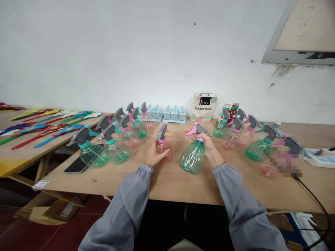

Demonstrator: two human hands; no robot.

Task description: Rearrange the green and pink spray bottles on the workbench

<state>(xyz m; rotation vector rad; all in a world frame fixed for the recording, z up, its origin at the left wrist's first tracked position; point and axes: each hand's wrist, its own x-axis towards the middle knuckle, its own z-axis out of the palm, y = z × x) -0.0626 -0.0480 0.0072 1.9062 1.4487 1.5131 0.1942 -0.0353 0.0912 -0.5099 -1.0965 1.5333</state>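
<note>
My left hand [154, 155] is wrapped round a pink spray bottle [165, 149] with a grey trigger head, upright on or just over the table. In my right hand [211, 148] is a green spray bottle [192, 158], gripped near its pink collar; it leans, with its base down to the left and its pink nozzle pointing left. On the left side, a clear green spray bottle [117, 152] with a turquoise collar stands among several pink and green ones. Another group is on the right, including a green spray bottle [258, 150] with a grey head.
Behind stand light-blue popsicle moulds [175, 114] and a paper bag [203, 108] against the wall. A phone [76, 165] lies under the left bottles. A black cable [314, 198] hangs over the right edge. Colourful hand-shaped plastic pieces [52, 130] cover the left table.
</note>
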